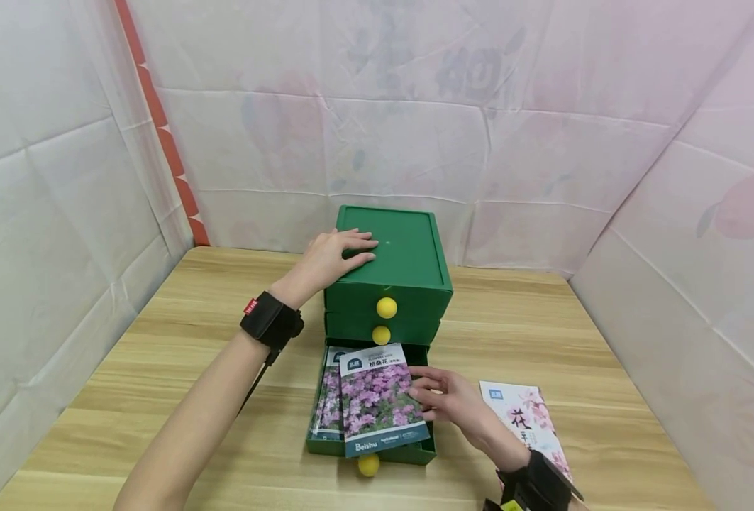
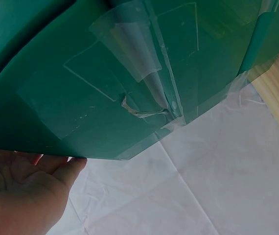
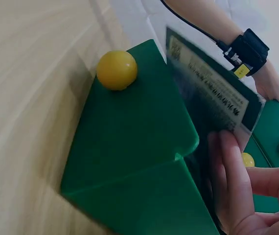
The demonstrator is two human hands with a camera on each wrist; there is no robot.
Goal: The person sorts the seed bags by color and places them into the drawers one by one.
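A: Hands?
B: My left hand (image 1: 332, 261) rests flat, fingers straight, on the green drawer box (image 1: 408, 270). My right hand (image 1: 450, 401) pinches a seed packet (image 1: 379, 399) over the open bottom drawer (image 1: 415, 451).

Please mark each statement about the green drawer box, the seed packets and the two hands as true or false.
1. The left hand rests on top of the green drawer box. True.
2. The bottom drawer is closed. False: it is pulled out.
3. The right hand holds a seed packet over the open drawer. True.
4. The drawer knobs are red. False: yellow.
5. Another packet lies on the table. True.
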